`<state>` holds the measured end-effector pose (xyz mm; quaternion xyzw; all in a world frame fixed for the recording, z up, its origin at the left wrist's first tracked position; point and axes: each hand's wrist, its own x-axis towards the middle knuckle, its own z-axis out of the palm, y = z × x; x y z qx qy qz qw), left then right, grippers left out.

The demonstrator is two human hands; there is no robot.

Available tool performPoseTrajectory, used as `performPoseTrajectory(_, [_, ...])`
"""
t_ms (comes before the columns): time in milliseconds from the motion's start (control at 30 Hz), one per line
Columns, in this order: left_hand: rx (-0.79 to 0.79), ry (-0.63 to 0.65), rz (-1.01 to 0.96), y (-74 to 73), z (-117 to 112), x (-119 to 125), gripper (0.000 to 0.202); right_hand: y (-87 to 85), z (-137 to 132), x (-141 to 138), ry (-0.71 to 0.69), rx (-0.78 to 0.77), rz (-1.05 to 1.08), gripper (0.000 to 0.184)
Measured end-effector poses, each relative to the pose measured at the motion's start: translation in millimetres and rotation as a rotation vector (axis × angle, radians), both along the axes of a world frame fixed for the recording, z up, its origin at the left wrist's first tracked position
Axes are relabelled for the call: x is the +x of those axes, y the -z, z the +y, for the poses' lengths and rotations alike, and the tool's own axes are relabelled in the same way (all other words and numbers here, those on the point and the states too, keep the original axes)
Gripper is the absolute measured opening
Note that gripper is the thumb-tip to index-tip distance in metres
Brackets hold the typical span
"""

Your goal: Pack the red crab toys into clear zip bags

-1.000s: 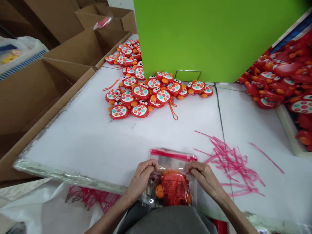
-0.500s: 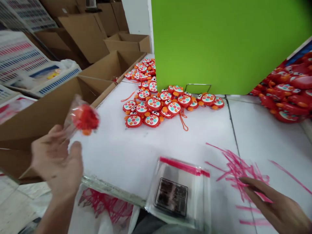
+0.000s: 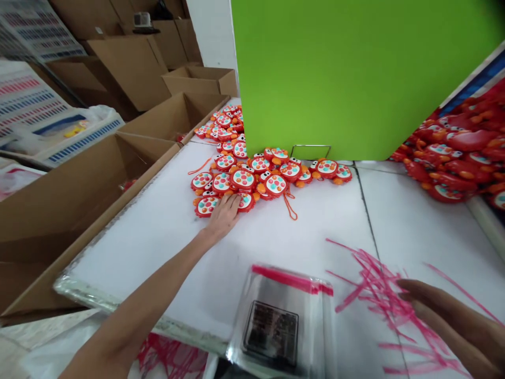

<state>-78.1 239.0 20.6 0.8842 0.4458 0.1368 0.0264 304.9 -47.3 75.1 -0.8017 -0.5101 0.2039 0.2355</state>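
Your left hand touches the red crab toys on the bench, grip wide; your right hand spreads flat, grip wide, over pink strips beside a clear bag.

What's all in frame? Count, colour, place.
crab toys: big pile, red-orange with dotted faces, far centre
more toys: heap, red, right edge
clear bags: stack, pink seal band, near edge
strips: many loose, pink, right of the bags
panel: one, green, upright behind the pile
cardboard boxes: several, brown, left
table: one, white
left hand: one, open, fingertips on a toy at the pile's near edge
right hand: one, open, over the strips
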Motion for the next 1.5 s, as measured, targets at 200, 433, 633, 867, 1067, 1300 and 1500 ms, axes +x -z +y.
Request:
performPoseTrajectory(200, [-0.054, 0.167, -0.023, -9.2, -53.8, 22.9, 0.046, -13.2, 81.3, -99.6, -0.446, 0.093, 0.045, 0.047])
performPoseTrajectory(433, [-0.275, 0.171, -0.293, -34.6, -129.0, 49.4, 0.040, 8.6, 135.1, -161.9, -0.649, 0.159, -0.071, 0.042])
performPoseTrajectory(633, [-0.216, 0.214, -0.153, -8.2, -196.2, 59.3, 0.024, 17.3, 112.0, -126.4, -0.186, -0.042, 0.816, 0.034])
performPoseTrajectory(867, [-0.346, 0.284, -0.085, 10.0, -216.6, 65.6, 0.027, 15.5, 71.1, -118.6, 0.030, -0.071, 1.109, 0.032])
performPoseTrajectory(1067, [-0.216, 0.273, -0.131, 11.8, -215.8, 68.7, 0.016, 19.8, 51.8, -117.5, 0.115, -0.118, 1.123, 0.045])
performPoseTrajectory(1300, [-0.271, 0.314, -0.150, 14.4, -226.4, 73.7, 0.030, 38.6, 41.0, -119.5, 0.180, -0.073, 1.119, 0.041])
performPoseTrajectory(1500, [-0.284, 0.267, -0.118, 12.6, -223.5, 79.3, 0.027, 37.9, 39.3, -120.3, 0.175, -0.070, 1.116, 0.040])
